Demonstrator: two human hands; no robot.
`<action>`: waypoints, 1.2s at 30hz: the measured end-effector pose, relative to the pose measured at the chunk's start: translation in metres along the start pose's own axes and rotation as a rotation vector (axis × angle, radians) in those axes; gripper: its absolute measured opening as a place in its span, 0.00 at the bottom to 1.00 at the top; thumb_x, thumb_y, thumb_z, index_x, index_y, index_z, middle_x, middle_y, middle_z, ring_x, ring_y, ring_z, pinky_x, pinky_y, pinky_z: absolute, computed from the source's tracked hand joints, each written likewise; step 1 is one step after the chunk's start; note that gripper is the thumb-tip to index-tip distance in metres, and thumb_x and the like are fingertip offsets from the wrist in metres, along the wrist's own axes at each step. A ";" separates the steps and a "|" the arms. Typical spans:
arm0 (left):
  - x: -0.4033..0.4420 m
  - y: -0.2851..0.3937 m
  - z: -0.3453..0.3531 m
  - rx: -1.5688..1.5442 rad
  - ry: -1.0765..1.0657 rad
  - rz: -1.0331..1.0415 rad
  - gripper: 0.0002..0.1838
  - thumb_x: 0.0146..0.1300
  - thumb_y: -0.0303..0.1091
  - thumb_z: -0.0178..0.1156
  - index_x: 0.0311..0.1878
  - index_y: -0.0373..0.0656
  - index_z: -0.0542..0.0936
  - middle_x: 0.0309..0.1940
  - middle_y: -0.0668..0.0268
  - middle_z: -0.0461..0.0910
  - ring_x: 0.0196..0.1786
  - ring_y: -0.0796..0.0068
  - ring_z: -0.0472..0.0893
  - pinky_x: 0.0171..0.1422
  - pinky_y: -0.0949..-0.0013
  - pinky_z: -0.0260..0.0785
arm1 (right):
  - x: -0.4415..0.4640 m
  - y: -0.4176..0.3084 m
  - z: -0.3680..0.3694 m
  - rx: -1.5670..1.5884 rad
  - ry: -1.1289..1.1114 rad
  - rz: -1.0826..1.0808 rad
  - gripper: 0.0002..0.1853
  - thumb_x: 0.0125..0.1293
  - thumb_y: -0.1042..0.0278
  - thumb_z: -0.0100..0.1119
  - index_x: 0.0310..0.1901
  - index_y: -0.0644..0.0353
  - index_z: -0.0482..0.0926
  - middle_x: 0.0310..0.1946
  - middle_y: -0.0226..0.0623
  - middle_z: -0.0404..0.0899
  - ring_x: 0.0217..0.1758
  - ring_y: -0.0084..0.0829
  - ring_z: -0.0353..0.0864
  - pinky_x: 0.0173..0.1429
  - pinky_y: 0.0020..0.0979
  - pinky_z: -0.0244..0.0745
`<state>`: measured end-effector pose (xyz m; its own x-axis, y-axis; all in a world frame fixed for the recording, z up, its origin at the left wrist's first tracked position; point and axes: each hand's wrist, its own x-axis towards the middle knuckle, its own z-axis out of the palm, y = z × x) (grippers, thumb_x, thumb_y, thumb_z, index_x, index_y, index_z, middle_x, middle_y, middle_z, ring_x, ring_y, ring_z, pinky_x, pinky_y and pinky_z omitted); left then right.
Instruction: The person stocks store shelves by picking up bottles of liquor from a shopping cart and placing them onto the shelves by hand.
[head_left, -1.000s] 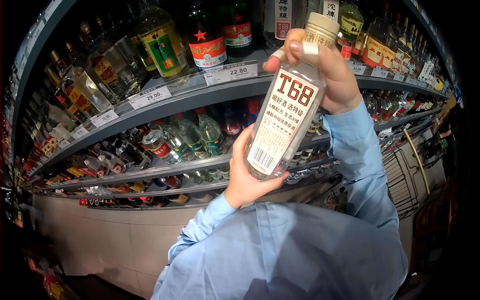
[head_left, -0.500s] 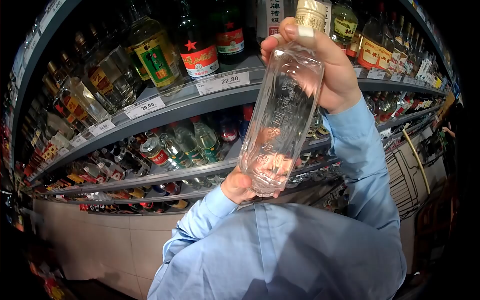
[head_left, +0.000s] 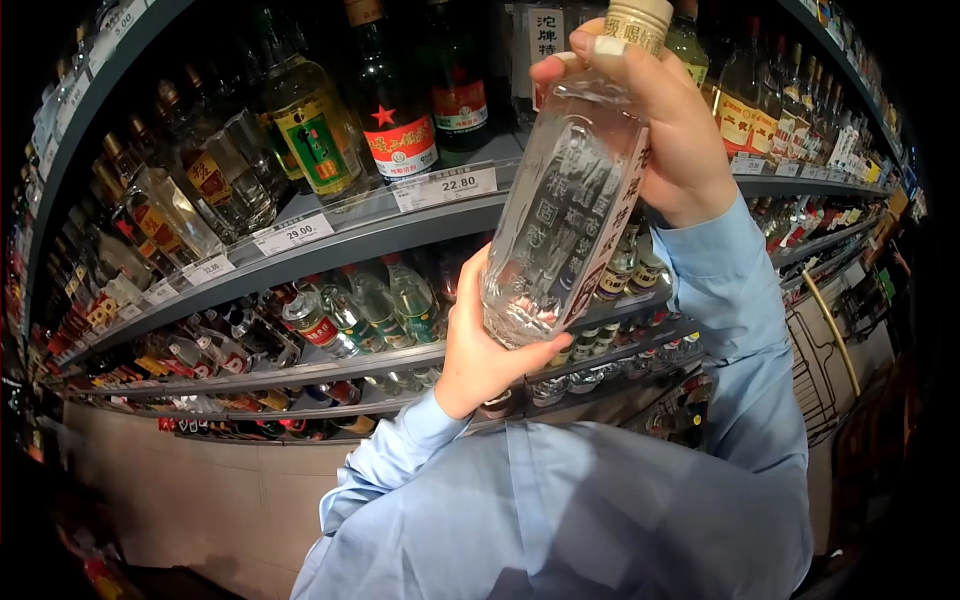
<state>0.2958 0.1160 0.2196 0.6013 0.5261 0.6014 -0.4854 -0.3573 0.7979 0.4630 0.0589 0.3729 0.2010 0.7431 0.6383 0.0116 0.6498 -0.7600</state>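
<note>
Two hands grasp one clear bottle, tilted before the shelves: the right hand curls its fingers around the neck, the left hand clasps the base, some fingers hidden behind. The cap reaches the view's top edge. The clear bottle's contents are hard to make out; a green-labelled bottle looks yellowish.

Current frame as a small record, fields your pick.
held: clear glass bottle, capped, embossed characters on the facing side
pose: tilted, cap up and to picture right
right_hand: fingers around the neck end; tape-like wrap on one finger
left_hand: cradles the base
right_hand_point: right hand
upper_shelf: dark bottle with red-star label
price_tags: 22.80, 29.00
fill_level: cannot tell
</note>
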 end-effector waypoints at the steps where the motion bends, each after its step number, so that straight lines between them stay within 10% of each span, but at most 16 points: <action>1: 0.010 0.007 -0.002 0.080 -0.024 0.028 0.47 0.36 0.31 0.74 0.60 0.34 0.58 0.54 0.55 0.69 0.56 0.66 0.71 0.59 0.65 0.63 | 0.002 -0.011 0.003 -0.020 -0.012 -0.009 0.12 0.62 0.63 0.52 0.43 0.59 0.70 0.38 0.42 0.79 0.40 0.30 0.79 0.47 0.31 0.75; 8: 0.099 0.054 0.000 0.666 0.030 0.607 0.46 0.38 0.30 0.68 0.63 0.36 0.56 0.52 0.48 0.67 0.54 0.52 0.70 0.55 0.60 0.64 | 0.019 -0.075 0.034 -0.257 -0.048 -0.585 0.12 0.58 0.66 0.57 0.40 0.63 0.69 0.31 0.44 0.79 0.31 0.29 0.80 0.36 0.29 0.78; 14: 0.175 0.030 -0.001 0.677 -0.106 0.459 0.47 0.40 0.36 0.68 0.64 0.36 0.53 0.57 0.46 0.64 0.59 0.52 0.67 0.61 0.62 0.62 | 0.056 -0.061 0.012 -0.530 -0.114 -0.673 0.06 0.57 0.70 0.58 0.30 0.63 0.73 0.26 0.34 0.77 0.32 0.25 0.78 0.40 0.28 0.73; 22: 0.194 0.010 0.011 0.579 -0.192 0.149 0.35 0.45 0.41 0.68 0.53 0.34 0.64 0.48 0.51 0.73 0.53 0.62 0.73 0.58 0.66 0.62 | 0.088 -0.032 -0.022 -0.606 0.027 -0.467 0.06 0.56 0.73 0.58 0.28 0.63 0.71 0.25 0.32 0.76 0.31 0.23 0.77 0.39 0.28 0.73; 26: 0.197 -0.003 0.012 0.603 -0.221 0.042 0.38 0.45 0.45 0.69 0.53 0.33 0.62 0.50 0.49 0.72 0.55 0.60 0.72 0.59 0.65 0.62 | 0.101 -0.010 -0.053 -0.846 0.051 -0.374 0.13 0.60 0.62 0.55 0.41 0.61 0.73 0.35 0.39 0.80 0.39 0.25 0.78 0.45 0.28 0.73; 36: 0.206 -0.010 0.012 0.576 -0.356 -0.277 0.41 0.46 0.45 0.69 0.56 0.29 0.60 0.52 0.49 0.70 0.56 0.64 0.70 0.60 0.69 0.60 | 0.117 0.007 -0.063 -0.864 0.191 0.007 0.14 0.52 0.62 0.58 0.30 0.67 0.78 0.22 0.35 0.78 0.24 0.23 0.74 0.30 0.26 0.68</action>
<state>0.4323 0.2187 0.3363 0.8711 0.4086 0.2726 0.0666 -0.6481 0.7586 0.5478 0.1403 0.4344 0.3626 0.6569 0.6611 0.7303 0.2404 -0.6395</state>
